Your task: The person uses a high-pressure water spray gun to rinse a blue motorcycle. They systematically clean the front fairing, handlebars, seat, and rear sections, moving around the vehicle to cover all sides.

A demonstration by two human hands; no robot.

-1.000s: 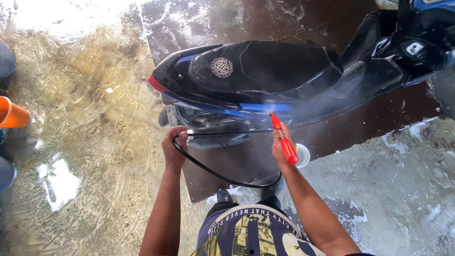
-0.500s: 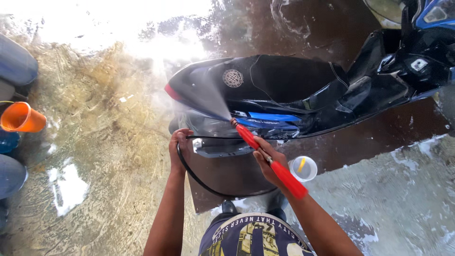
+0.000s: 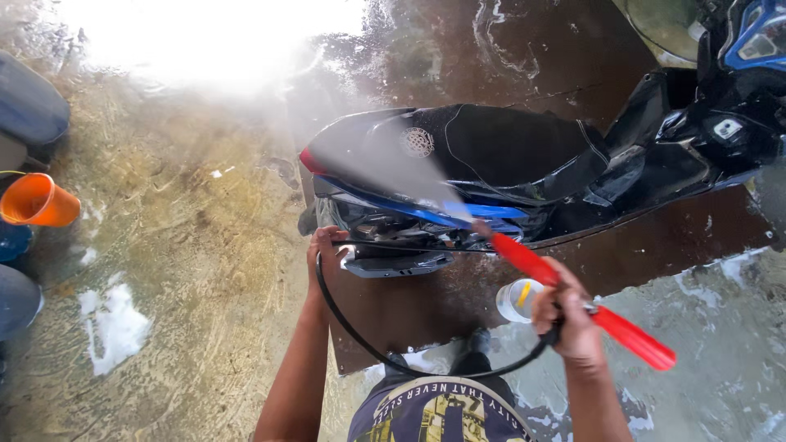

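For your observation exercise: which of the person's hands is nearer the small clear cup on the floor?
Right. The right hand, gripping the red spray lance, sits just beside the cup; the left hand holds the black hose farther off.

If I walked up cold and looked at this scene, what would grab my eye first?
Most likely the red spray wand in the right hand, throwing a fan of mist across the rear of the black and blue scooter in the middle. The left hand grips a black hose that loops back to the wand. An orange cone-shaped container stands out at the left edge, on the wet, foamy floor.
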